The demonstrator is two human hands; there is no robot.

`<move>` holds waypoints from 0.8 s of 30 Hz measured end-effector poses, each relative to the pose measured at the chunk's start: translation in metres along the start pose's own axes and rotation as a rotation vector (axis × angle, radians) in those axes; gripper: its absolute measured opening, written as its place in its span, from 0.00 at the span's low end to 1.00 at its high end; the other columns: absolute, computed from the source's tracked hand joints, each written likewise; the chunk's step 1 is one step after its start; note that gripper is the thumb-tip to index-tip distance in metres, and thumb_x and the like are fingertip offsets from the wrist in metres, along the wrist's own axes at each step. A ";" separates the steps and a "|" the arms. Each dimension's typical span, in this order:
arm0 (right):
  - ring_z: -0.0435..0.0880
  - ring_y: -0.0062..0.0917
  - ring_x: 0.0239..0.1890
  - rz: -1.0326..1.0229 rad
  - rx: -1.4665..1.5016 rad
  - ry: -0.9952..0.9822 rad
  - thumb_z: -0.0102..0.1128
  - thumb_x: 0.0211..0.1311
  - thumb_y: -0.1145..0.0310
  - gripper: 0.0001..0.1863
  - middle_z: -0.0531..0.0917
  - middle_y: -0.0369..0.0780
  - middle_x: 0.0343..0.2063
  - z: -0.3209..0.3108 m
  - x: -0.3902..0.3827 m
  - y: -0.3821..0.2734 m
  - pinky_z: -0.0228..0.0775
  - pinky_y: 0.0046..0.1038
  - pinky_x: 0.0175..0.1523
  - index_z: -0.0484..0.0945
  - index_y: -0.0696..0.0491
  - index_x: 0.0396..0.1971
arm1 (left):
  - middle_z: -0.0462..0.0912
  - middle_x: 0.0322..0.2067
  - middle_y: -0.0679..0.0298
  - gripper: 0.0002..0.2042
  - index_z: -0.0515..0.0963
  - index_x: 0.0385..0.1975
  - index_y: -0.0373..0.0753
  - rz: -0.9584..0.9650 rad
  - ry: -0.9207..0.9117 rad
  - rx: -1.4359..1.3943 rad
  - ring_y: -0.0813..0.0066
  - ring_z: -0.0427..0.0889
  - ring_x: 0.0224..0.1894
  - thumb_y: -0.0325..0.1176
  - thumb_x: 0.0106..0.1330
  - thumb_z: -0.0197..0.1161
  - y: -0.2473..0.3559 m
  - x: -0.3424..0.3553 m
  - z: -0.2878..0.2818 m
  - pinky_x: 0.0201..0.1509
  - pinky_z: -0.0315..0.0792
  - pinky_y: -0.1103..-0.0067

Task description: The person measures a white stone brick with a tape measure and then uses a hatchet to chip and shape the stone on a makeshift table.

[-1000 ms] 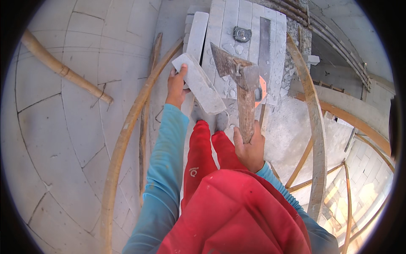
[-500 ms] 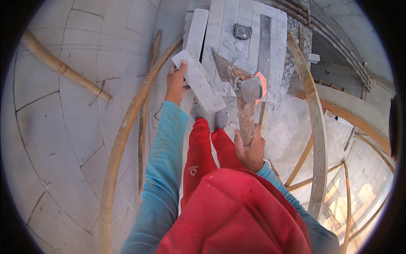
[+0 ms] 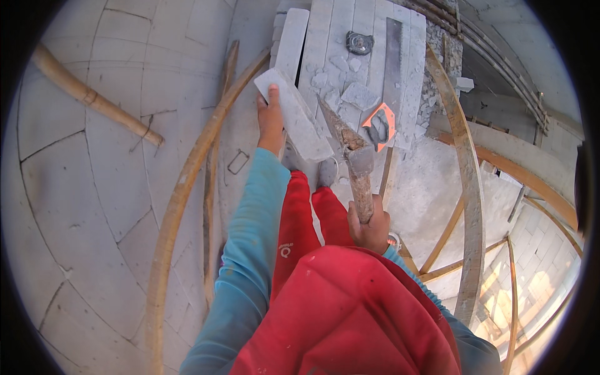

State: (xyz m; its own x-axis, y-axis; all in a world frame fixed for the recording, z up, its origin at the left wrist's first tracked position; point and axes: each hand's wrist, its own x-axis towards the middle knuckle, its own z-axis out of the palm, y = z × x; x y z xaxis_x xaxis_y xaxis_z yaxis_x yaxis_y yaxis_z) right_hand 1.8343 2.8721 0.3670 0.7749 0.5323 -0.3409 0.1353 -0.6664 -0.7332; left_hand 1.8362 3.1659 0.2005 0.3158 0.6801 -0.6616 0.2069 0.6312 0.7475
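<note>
My left hand (image 3: 271, 122) is closed on the left side of a long, pale grey block (image 3: 294, 115), which it holds up at a slant in front of the block stack. In my right hand (image 3: 372, 228) is the wooden handle of a worn, dusty hatchet (image 3: 356, 156). Its rusty blade points up and left, close to the block's right side; whether they touch I cannot tell. Beyond it, a hand saw (image 3: 392, 69) with an orange and black handle lies on the blocks.
A dark tape measure (image 3: 359, 43) and broken chips (image 3: 359, 95) lie on the stack of grey blocks (image 3: 319, 37). Wooden poles stand on both sides, one left (image 3: 187, 175) and one right (image 3: 465, 169). A block wall (image 3: 81, 187) runs along the left.
The hatchet has come down and turned, bringing its blade nearer the block and uncovering the saw's handle. The block has barely moved; my left arm has shifted slightly right.
</note>
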 end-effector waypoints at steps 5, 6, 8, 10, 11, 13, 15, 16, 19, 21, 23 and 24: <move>0.86 0.51 0.27 0.028 -0.150 -0.102 0.67 0.65 0.66 0.16 0.83 0.54 0.23 0.021 -0.001 0.054 0.77 0.43 0.29 0.72 0.54 0.46 | 0.70 0.67 0.45 0.38 0.58 0.74 0.34 0.127 0.127 0.092 0.53 0.73 0.65 0.60 0.77 0.49 -0.014 -0.002 0.022 0.70 0.65 0.68; 0.86 0.51 0.27 0.028 -0.135 -0.099 0.67 0.65 0.66 0.16 0.83 0.54 0.23 0.017 0.000 0.042 0.76 0.44 0.30 0.72 0.54 0.46 | 0.70 0.66 0.45 0.38 0.59 0.74 0.33 0.140 0.143 0.101 0.53 0.74 0.65 0.60 0.77 0.49 -0.013 -0.003 0.022 0.70 0.65 0.67; 0.86 0.51 0.27 0.017 -0.080 -0.064 0.67 0.65 0.66 0.16 0.83 0.54 0.23 0.007 -0.004 0.015 0.76 0.45 0.30 0.72 0.54 0.46 | 0.71 0.66 0.44 0.37 0.61 0.73 0.32 0.162 0.172 0.119 0.52 0.74 0.64 0.59 0.77 0.48 -0.011 -0.004 0.019 0.69 0.66 0.67; 0.86 0.51 0.27 -0.008 0.003 0.002 0.66 0.65 0.66 0.15 0.83 0.54 0.23 -0.001 -0.004 -0.006 0.76 0.45 0.30 0.72 0.54 0.46 | 0.72 0.65 0.44 0.37 0.62 0.72 0.31 0.182 0.189 0.112 0.52 0.74 0.64 0.59 0.78 0.49 -0.012 -0.002 0.016 0.68 0.66 0.67; 0.86 0.52 0.27 -0.030 0.029 0.029 0.66 0.65 0.66 0.15 0.83 0.54 0.23 -0.001 -0.006 -0.004 0.76 0.45 0.30 0.72 0.54 0.46 | 0.72 0.65 0.44 0.37 0.62 0.71 0.30 0.191 0.191 0.104 0.52 0.74 0.64 0.58 0.78 0.49 -0.013 -0.002 0.017 0.68 0.67 0.67; 0.86 0.52 0.27 -0.073 0.085 0.081 0.66 0.65 0.66 0.15 0.83 0.54 0.23 0.000 -0.013 0.002 0.76 0.45 0.30 0.72 0.55 0.46 | 0.72 0.64 0.44 0.36 0.63 0.71 0.30 0.191 0.208 0.086 0.52 0.75 0.63 0.58 0.78 0.49 -0.014 -0.003 0.017 0.67 0.68 0.67; 0.86 0.52 0.27 -0.010 -0.013 0.010 0.66 0.66 0.67 0.15 0.83 0.54 0.23 0.008 -0.019 0.024 0.76 0.44 0.30 0.72 0.55 0.46 | 0.73 0.64 0.44 0.36 0.63 0.71 0.30 0.197 0.217 0.079 0.52 0.75 0.63 0.57 0.78 0.50 -0.014 -0.001 0.022 0.66 0.69 0.67; 0.86 0.52 0.27 0.021 -0.061 -0.025 0.66 0.66 0.67 0.16 0.83 0.54 0.23 0.014 -0.020 0.036 0.76 0.44 0.30 0.72 0.55 0.47 | 0.73 0.63 0.44 0.36 0.63 0.71 0.30 0.200 0.224 0.080 0.52 0.76 0.62 0.57 0.78 0.50 -0.014 0.000 0.023 0.66 0.69 0.68; 0.85 0.53 0.27 0.009 -0.161 -0.069 0.65 0.66 0.70 0.12 0.81 0.52 0.22 0.025 -0.014 0.064 0.74 0.40 0.29 0.72 0.54 0.44 | 0.73 0.63 0.43 0.36 0.63 0.71 0.30 0.249 0.191 0.084 0.51 0.77 0.61 0.58 0.77 0.50 -0.019 0.003 0.026 0.65 0.70 0.67; 0.84 0.53 0.27 0.022 -0.104 -0.050 0.65 0.66 0.70 0.12 0.81 0.52 0.22 0.020 -0.012 0.046 0.74 0.40 0.29 0.72 0.54 0.44 | 0.73 0.63 0.43 0.36 0.63 0.71 0.30 0.262 0.199 0.097 0.51 0.77 0.61 0.58 0.77 0.50 -0.022 0.004 0.018 0.65 0.71 0.67; 0.84 0.53 0.27 0.041 -0.005 -0.008 0.65 0.66 0.70 0.12 0.81 0.52 0.22 0.009 -0.016 0.025 0.73 0.39 0.29 0.72 0.54 0.44 | 0.73 0.63 0.43 0.37 0.63 0.71 0.30 0.246 0.221 0.110 0.50 0.78 0.60 0.58 0.77 0.51 -0.020 0.003 0.019 0.64 0.71 0.67; 0.84 0.53 0.27 0.036 0.017 0.016 0.65 0.66 0.70 0.12 0.80 0.52 0.22 0.007 -0.016 0.020 0.73 0.39 0.30 0.73 0.55 0.44 | 0.73 0.63 0.43 0.37 0.62 0.71 0.31 0.238 0.213 0.102 0.50 0.78 0.60 0.58 0.77 0.51 -0.017 0.001 0.021 0.64 0.72 0.67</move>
State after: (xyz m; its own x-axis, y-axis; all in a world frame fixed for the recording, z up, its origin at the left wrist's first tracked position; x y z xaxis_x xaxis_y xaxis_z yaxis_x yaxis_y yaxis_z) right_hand 1.8201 2.8536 0.3541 0.7888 0.4996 -0.3579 0.0969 -0.6762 -0.7303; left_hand 1.8524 3.1480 0.1883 0.1676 0.8735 -0.4570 0.2459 0.4119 0.8774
